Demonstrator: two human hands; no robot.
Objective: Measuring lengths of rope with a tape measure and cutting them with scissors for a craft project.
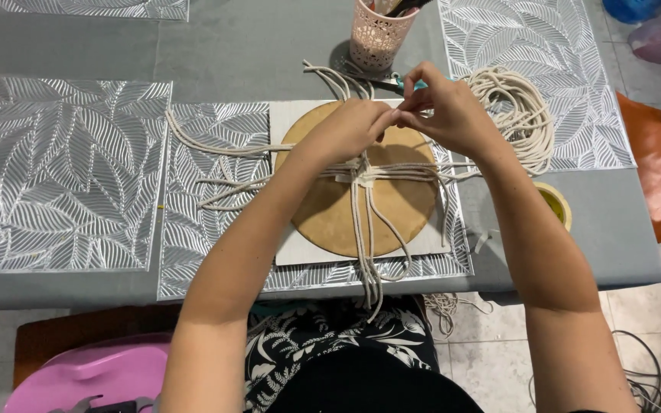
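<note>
- Cords (pixel 361 174) lie knotted across a round board (pixel 330 218) just below both hands.
- Left hand (pixel 350 130) and right hand (pixel 445 115) meet, fingertips pinching a cord end.

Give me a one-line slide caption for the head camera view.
Left hand and right hand pinch cream cotton cord above a round cork board on a grey table.

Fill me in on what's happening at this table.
A person works cream cotton cords laid over a round brown board on a white square sheet. The left hand and right hand meet above the board's far edge, pinching cord between the fingertips. The cords cross in a knot at the board's middle and hang off the table edge. A coil of the same rope lies to the right, a pink perforated cup beyond.
</note>
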